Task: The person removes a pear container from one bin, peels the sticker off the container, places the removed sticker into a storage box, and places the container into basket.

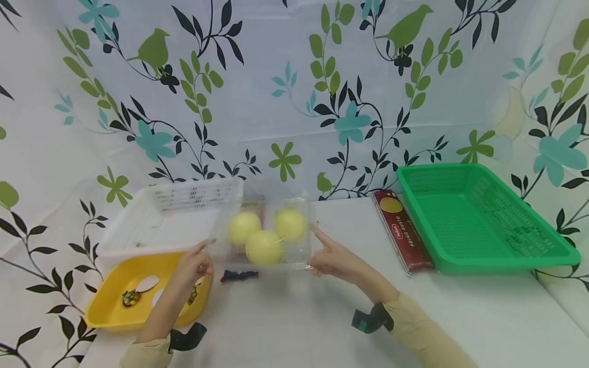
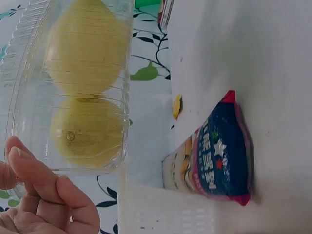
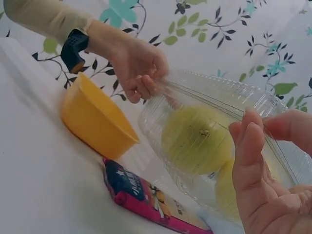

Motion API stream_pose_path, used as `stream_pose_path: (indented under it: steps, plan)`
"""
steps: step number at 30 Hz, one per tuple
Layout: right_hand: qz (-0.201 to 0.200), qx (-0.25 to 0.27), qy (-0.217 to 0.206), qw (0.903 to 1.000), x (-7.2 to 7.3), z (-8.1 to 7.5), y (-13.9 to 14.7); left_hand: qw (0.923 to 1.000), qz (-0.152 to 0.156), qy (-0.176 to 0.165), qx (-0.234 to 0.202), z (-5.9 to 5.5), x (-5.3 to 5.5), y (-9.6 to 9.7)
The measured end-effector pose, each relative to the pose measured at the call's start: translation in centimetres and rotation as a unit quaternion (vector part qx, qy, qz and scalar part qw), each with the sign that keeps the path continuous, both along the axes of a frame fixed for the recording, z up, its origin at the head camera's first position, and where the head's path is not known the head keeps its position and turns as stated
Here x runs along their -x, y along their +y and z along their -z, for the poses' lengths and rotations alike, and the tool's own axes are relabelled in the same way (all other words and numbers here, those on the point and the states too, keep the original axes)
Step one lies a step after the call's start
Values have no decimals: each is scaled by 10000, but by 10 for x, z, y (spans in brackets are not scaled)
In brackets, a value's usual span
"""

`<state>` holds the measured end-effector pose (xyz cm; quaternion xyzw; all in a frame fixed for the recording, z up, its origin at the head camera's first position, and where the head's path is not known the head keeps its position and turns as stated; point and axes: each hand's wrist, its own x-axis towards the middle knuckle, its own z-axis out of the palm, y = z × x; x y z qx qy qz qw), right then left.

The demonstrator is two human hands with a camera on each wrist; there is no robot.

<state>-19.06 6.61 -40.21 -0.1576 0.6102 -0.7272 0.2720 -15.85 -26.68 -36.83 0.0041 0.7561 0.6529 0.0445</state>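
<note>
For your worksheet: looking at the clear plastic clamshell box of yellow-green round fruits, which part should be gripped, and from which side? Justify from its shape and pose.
Grip the clear plastic clamshell box at its two short ends, one hand from each side, as the left hand and right hand do. The thin ribbed walls look flexible, and three yellow-green round fruits load the middle, so a one-sided grip would probably let it sag or tip.

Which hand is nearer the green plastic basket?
Right. The right hand grips the clear clamshell's right edge, nearer the green plastic basket; the left hand holds its left edge.
</note>
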Motion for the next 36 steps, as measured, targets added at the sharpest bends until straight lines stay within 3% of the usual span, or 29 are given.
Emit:
stream_pose_path:
  steps: [6, 11, 16, 23, 32, 36]
  plan:
    - [-201, 263, -148, 9993, 18, -8, -28, 9999, -104, -97, -31, -10, 11, -24]
    - [85, 196, -167, 9996, 27, -14, -48, 9997, -45, -187, -160, -9, 17, -44]
    - [254, 303, -138, 9991, 30, -12, -70, 9957, -295, -6, -883, -1, 18, -62]
    - [315, 688, 22, 9971, 33, -10, -98, 9826, -615, 16, -1754, -1, 19, -83]
    - [410, 1168, -353, 9917, 46, -15, -131, 9852, -785, -18, -1522, -10, 23, -106]
    - [626, 1074, -383, 9915, 49, -16, -145, 9853, -838, 48, -1488, -11, 25, -114]
